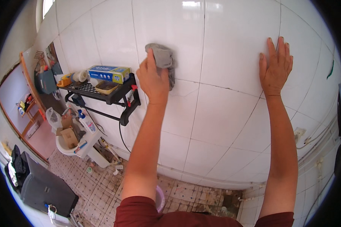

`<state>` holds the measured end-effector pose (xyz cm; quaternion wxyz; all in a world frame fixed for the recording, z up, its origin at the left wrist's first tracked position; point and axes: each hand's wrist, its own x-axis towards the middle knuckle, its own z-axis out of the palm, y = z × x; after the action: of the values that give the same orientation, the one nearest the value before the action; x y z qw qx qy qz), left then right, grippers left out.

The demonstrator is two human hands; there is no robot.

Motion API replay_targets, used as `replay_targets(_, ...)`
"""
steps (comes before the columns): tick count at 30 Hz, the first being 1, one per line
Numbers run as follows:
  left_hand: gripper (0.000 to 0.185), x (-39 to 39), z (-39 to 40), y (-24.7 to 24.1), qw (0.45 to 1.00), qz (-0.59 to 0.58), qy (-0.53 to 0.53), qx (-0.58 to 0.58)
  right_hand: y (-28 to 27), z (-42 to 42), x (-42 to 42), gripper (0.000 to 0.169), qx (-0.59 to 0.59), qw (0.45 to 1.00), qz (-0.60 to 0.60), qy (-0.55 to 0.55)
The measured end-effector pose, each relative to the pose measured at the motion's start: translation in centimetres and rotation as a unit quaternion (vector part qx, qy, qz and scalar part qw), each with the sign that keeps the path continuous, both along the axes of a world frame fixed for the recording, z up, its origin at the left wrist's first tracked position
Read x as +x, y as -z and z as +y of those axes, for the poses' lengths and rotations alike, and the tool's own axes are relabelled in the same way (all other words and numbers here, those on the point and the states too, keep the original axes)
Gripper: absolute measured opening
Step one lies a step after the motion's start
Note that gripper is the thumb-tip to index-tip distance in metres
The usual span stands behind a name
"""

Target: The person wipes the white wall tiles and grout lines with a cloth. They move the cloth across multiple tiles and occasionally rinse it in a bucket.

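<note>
My left hand (154,78) grips a bunched grey cloth (162,56) and holds it against the white tiled wall (170,113), just right of a black wall shelf. Part of the cloth hangs down beside the fingers. Further right, my right hand (276,66) lies flat on the same wall with its fingers spread, holding nothing. It rests across a dark joint between tiles.
The black wall shelf (116,95) carries a blue and green box (109,74) and a small tray (107,87). Below stands a white washbasin (64,151) with a cardboard box and a pump bottle. A purple basin (160,198) sits on the dirty tiled floor. Pipes run at right.
</note>
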<state>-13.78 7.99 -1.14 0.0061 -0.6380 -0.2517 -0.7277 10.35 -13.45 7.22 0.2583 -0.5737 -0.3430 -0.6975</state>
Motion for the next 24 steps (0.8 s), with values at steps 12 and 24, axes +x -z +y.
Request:
replay_targets(12, 0.061, 3.7, -7.0, 18.5, 0.99, 0.075, 0.087, -0.08, -0.2, 0.1, 0.1, 0.044, -0.001, 1.0, 0.002, -0.011)
replay_targets(24, 0.055, 3.5, -6.0, 3.8, 0.992, 0.034, 0.087, -0.08, -0.1, 0.0, 0.1, 0.044, -0.001, 1.0, -0.003, -0.011)
